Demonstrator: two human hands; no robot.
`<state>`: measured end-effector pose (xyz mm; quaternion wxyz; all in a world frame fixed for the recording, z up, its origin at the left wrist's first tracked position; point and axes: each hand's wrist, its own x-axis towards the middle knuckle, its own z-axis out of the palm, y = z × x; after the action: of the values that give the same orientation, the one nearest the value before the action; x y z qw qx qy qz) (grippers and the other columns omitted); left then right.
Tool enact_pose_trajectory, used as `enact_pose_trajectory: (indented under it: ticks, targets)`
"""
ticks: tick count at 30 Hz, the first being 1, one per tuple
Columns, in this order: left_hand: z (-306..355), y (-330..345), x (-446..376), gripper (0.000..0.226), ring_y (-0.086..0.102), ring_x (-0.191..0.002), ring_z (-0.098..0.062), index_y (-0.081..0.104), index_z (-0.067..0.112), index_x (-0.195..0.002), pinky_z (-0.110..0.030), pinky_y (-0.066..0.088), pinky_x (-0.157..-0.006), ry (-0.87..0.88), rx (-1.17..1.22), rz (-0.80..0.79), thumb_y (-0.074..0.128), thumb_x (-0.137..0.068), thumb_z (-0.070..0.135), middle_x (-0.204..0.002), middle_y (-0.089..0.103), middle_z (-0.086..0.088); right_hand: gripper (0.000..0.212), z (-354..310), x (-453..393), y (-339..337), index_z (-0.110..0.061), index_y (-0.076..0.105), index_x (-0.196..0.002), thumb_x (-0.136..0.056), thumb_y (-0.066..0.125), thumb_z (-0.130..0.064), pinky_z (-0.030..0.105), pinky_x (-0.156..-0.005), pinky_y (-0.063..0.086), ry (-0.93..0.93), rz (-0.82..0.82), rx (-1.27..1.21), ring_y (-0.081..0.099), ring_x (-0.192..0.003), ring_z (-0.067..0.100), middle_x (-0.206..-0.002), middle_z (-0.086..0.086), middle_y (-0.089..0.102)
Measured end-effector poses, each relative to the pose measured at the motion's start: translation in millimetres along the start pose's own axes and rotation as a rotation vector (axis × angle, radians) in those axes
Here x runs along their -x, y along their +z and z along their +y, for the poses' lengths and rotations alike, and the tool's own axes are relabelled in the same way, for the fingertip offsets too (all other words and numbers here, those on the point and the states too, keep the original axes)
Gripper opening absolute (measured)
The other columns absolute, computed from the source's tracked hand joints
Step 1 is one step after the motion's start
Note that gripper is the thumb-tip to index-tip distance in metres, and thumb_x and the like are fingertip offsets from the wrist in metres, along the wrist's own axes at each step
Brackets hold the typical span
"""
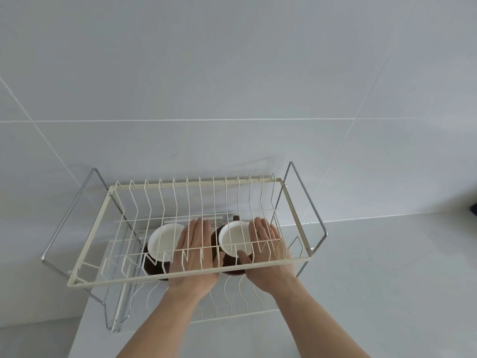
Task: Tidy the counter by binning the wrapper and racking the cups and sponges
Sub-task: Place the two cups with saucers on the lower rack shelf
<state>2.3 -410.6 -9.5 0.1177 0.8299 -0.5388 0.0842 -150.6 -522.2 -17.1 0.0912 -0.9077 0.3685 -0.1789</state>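
Observation:
Two brown cups with white insides stand upright on the lower tier of a wire dish rack (90, 229). The left cup (162, 241) sits just left of my left hand (193, 251), which lies flat between the two cups, fingers straight, gripping nothing. My right hand (268, 254) wraps the right cup (233, 237), with the thumb on its near side and the fingers along its right side. Both hands reach in under the cream upper tier, whose wires cross in front of them. No wrapper or sponge is in view.
The rack stands on a pale grey counter (374, 280) against a white tiled wall (232, 86). Chrome side frames (307, 200) rise at both ends of the rack. A dark object (473, 206) peeks in at the right edge.

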Motion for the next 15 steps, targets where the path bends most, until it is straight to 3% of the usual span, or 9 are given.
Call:
enact_pose_trajectory:
  ticks: [4, 7, 11, 15]
  targets:
    - [1, -11, 23, 0.074, 0.046, -0.134, -0.034, 0.043, 0.001, -0.141, -0.045, 0.035, -0.114, -0.013, -0.015, -0.072, 0.067, -0.082, 0.038, -0.143, 0.051, -0.019, 0.076, -12, 21, -18, 0.002, 0.037, -0.143, -0.094, 0.035, -0.056, 0.044, -0.117, 0.026, -0.039, -0.077, 0.176, 0.043, -0.138, 0.037, -0.145, 0.023, 0.049]
    - [5, -23, 43, 0.077, 0.048, -0.132, -0.033, 0.038, 0.008, -0.147, -0.043, 0.044, -0.106, -0.067, -0.012, -0.086, 0.059, -0.085, 0.050, -0.146, 0.049, -0.014, 0.080, -21, 41, -30, -0.005, 0.031, -0.149, -0.090, 0.046, -0.057, 0.038, -0.121, 0.023, -0.004, -0.116, 0.110, 0.027, -0.147, 0.030, -0.156, 0.013, 0.036]
    - [5, -31, 73, 0.086, 0.031, -0.145, -0.029, 0.024, 0.006, -0.153, -0.042, 0.031, -0.118, -0.054, 0.002, -0.103, 0.038, -0.089, 0.061, -0.157, 0.033, -0.013, 0.083, -33, 73, -43, -0.008, 0.030, -0.150, -0.089, 0.039, -0.062, 0.037, -0.123, 0.019, -0.023, -0.101, 0.142, 0.024, -0.148, 0.025, -0.157, 0.008, 0.035]
    - [7, -43, 104, 0.085, 0.027, -0.148, -0.024, 0.028, 0.006, -0.152, -0.041, 0.023, -0.121, -0.056, 0.014, -0.128, 0.032, -0.089, 0.062, -0.159, 0.031, -0.011, 0.087, -45, 103, -50, -0.003, 0.027, -0.152, -0.090, 0.029, -0.064, 0.036, -0.121, 0.005, -0.004, -0.141, 0.193, 0.019, -0.150, 0.028, -0.160, 0.014, 0.027]
